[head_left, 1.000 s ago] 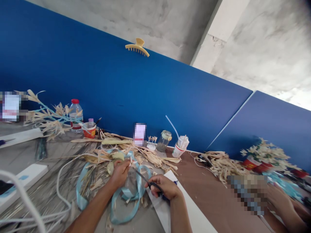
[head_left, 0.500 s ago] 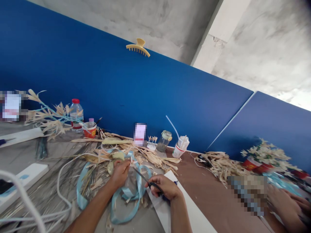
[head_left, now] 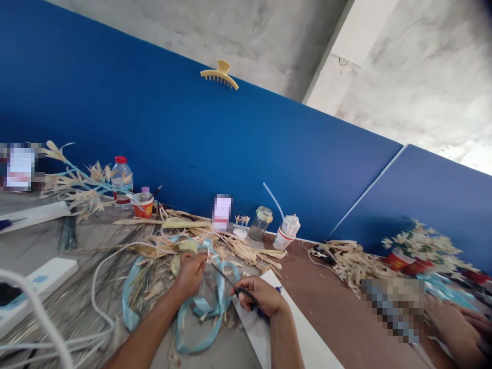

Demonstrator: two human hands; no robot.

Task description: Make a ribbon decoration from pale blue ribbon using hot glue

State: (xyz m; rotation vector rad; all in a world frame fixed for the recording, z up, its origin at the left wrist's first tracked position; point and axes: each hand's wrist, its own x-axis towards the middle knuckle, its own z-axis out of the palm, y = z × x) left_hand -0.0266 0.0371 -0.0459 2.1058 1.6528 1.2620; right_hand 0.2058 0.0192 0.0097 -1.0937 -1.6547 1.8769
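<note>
Fingers pinched together, my left hand (head_left: 191,274) holds a small pale piece that looks like dried husk (head_left: 208,257). My right hand (head_left: 258,296) is wrapped round the dark handles of the scissors (head_left: 226,278), whose blades point up and left toward the pale piece. Loops of light blue ribbon (head_left: 200,346) lie below and between both hands. Whether the blades touch the piece is too small to tell.
Dried husks (head_left: 230,247) cover the table behind my hands. A glass jar (head_left: 260,224), a white cup (head_left: 283,239) and a red cup (head_left: 143,206) line the blue partition (head_left: 230,143). White cables and a power strip (head_left: 36,292) lie left. Another person's hands (head_left: 453,320) are at right.
</note>
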